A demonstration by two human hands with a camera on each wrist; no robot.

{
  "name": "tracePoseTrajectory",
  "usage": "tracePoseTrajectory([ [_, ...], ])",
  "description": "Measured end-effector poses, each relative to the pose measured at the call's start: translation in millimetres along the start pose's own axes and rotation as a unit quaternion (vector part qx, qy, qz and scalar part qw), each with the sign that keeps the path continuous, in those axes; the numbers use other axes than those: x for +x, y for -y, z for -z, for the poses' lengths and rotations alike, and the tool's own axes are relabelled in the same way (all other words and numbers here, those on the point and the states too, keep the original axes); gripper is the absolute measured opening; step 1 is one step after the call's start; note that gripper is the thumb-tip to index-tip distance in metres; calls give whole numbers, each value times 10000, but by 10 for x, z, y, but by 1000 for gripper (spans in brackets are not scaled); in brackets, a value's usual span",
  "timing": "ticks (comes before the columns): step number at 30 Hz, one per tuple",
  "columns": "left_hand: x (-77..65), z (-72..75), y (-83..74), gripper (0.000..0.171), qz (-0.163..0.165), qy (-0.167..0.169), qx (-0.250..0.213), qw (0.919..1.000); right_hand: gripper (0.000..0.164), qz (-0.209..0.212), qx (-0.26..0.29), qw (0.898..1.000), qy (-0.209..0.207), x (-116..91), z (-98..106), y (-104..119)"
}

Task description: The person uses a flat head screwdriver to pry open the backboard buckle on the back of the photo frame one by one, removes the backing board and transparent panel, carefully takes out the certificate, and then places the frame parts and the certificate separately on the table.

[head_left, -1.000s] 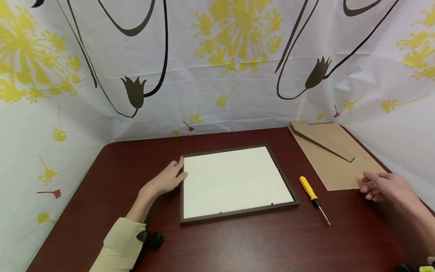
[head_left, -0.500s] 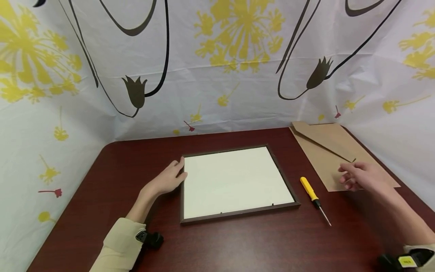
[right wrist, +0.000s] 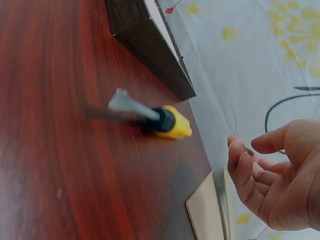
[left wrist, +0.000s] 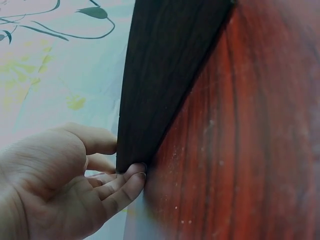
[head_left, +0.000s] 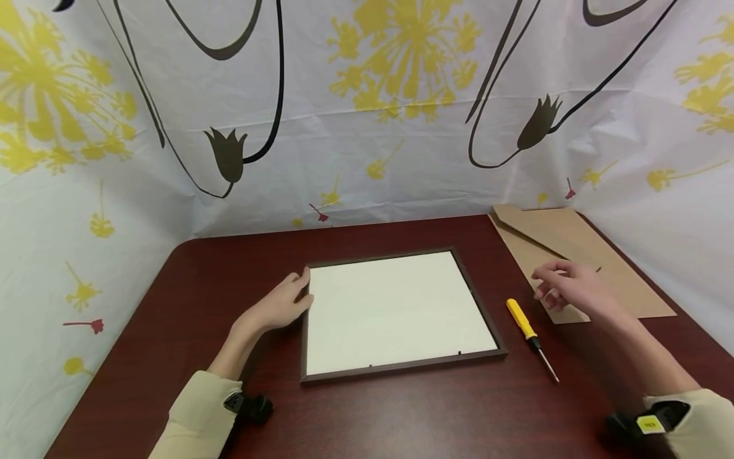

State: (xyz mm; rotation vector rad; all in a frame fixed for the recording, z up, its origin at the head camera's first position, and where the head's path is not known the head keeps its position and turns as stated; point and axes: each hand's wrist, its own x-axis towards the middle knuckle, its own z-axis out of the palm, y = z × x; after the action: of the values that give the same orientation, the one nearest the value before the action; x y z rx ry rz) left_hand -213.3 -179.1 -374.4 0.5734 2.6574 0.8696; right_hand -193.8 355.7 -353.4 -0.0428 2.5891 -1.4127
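Observation:
A dark brown picture frame [head_left: 404, 366] with a cream panel inside lies on the table, small dark tabs along its near side. At its left side my left hand [head_left: 278, 305] holds the edge, thumb at the rim; the left wrist view shows the fingertips of this hand [left wrist: 65, 185] at the frame's lower edge [left wrist: 160, 75]. My right hand [head_left: 573, 290] hovers over the cardboard, fingers loosely curled, holding nothing. Just left of it lies a screwdriver [head_left: 520, 319] with a yellow handle, tip toward me; the right wrist view has this screwdriver [right wrist: 172, 124] near the frame's corner.
A brown cardboard sheet [head_left: 636, 296] with a folded flap [head_left: 527, 233] lies at the table's back right. Patterned white cloth [head_left: 355, 153] hangs behind and at both sides of the dark red table [head_left: 401, 421].
My right hand has moved left across the cardboard toward the screwdriver. The picture frame has shifted slightly toward me, with my left hand still at its edge.

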Motion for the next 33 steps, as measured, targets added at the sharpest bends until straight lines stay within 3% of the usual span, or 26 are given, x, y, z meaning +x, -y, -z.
tracePoseTrajectory([
  [7,-30,2,-4,63,41,62,-95,9999,38,312,-160,9993,96,62,-150,120],
  [15,-27,-27,23,60,-100,-322,-185,9993,32,880,-562,9945,101,169,-337,275],
  [20,-28,-31,6,60,-174,-333,-175,9991,31,1044,-703,9914,348,267,-486,373],
  [33,32,-3,-126,72,322,10,-178,9993,50,1702,-1643,9687,748,513,-796,490],
])
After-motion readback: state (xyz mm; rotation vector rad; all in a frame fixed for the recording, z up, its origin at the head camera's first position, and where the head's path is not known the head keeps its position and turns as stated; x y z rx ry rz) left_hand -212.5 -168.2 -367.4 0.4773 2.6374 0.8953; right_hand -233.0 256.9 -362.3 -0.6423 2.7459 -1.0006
